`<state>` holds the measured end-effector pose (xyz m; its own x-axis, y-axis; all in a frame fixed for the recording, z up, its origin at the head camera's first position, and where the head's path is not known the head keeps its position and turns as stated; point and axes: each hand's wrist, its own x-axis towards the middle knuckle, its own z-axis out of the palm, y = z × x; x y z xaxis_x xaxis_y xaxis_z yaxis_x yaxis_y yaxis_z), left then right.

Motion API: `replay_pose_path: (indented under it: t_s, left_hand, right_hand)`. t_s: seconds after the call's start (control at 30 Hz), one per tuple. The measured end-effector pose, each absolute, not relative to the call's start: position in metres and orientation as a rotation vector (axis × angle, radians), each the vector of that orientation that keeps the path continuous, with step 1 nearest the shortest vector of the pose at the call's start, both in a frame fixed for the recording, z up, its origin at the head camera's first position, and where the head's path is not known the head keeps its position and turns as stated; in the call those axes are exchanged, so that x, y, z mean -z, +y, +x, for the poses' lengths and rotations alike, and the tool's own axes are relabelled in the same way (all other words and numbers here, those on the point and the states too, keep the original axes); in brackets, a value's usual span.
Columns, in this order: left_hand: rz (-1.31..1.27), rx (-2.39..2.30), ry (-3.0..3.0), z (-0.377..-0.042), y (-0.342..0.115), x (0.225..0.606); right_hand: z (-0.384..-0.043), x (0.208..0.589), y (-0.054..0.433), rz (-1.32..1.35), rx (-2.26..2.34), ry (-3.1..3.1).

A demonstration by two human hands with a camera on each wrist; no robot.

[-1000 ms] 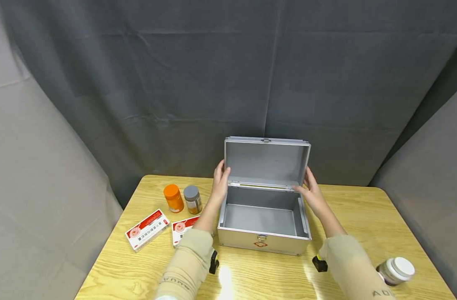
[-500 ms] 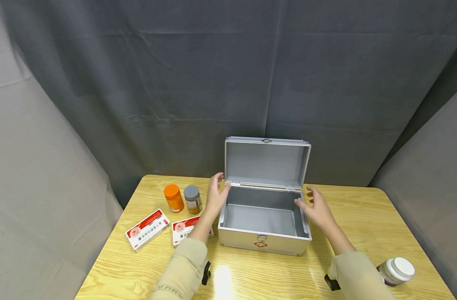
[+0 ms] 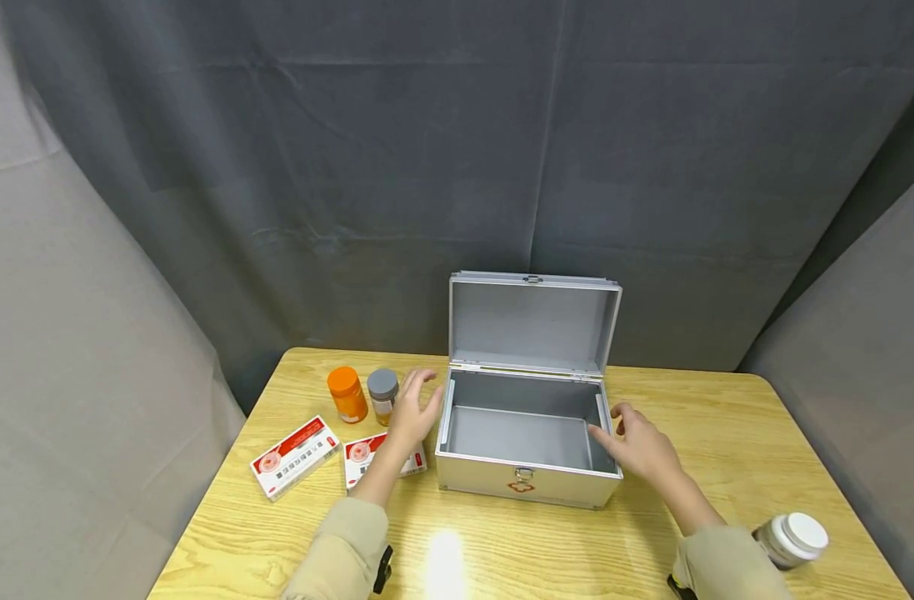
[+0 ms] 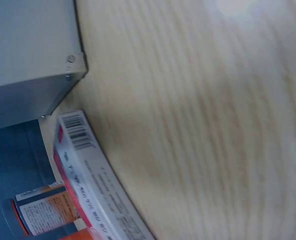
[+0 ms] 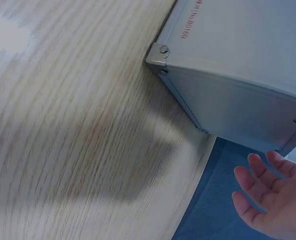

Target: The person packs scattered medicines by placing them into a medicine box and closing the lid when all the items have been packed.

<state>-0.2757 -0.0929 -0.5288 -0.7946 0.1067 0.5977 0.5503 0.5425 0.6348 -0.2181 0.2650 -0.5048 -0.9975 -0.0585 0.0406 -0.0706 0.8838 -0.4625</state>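
A silver metal first-aid case [image 3: 524,492] with a red cross mark stands on the table, its lid [image 3: 531,325] raised and its inside bare. Left of the case my left hand [image 3: 413,412] hovers with loosely bent fingers, holding nothing. Below that hand lies a red-and-white medicine box [image 3: 407,464], partly hidden by the forearm; its barcode end shows in the left wrist view. A grey-capped bottle [image 3: 382,392] stands just beyond the hand. My right hand [image 3: 640,446] is beside the case's right wall, fingers relaxed; whether the thumb touches the rim I cannot tell.
An orange bottle [image 3: 347,395] stands at the back left, with a second medicine box [image 3: 295,457] in front of it. A white-capped jar [image 3: 792,540] sits near the right front. Dark curtain [image 3: 352,167] hangs behind the wooden table [image 3: 516,550].
Both hands have come away from the lid's sides and lowered toward me. The left has shifted left toward the bottles, the right down along the case's right wall. The lid stays up.
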Motion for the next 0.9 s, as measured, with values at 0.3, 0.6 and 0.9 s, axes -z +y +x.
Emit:
replay_pose_path:
  t_s: [0.3, 0.6, 0.9]
  left_hand:
    - [-0.562, 1.038, -2.270, -0.264, -0.110, 0.546]
    - [-0.522, 0.911, -2.355, -0.254, -0.131, 0.568]
    - [-0.603, 0.667, -2.553, -0.246, -0.151, 0.589]
  right_hand:
    - [-0.216, 0.505, 0.261, 0.188, -0.398, -3.054]
    - [-0.212, 0.498, 0.261, 0.248, -0.277, -3.094]
    - [-0.211, 0.491, 0.262, 0.280, -0.224, -3.132]
